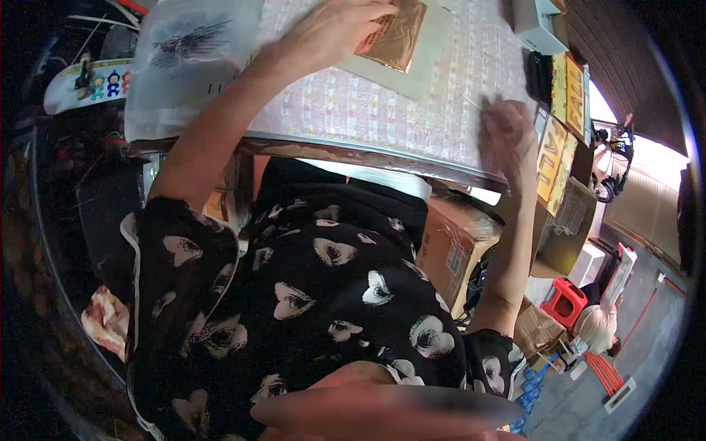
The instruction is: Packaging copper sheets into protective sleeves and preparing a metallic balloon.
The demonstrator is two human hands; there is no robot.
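Observation:
My left hand (351, 28) reaches to the far edge of the table, its fingers closed at the left side of a shiny copper-coloured sheet (403, 37). That sheet lies on a larger pale grey-green flat sheet (421, 82). Part of the left hand's fingertips is cut off by the top of the picture. Near the table's right edge, my right hand (510, 128) is held with curled fingers and is smeared by motion. A thin pale line runs from its fingertips, too fine to name.
A patterned cloth (323, 110) covers the table (368, 156). A clear plastic bag (187, 66) lies at the left. Yellow-printed boxes (555, 158) stand beside my right hand, with a white box (538, 26) beyond. Below are a cardboard carton (450, 246) and a red stool (565, 301).

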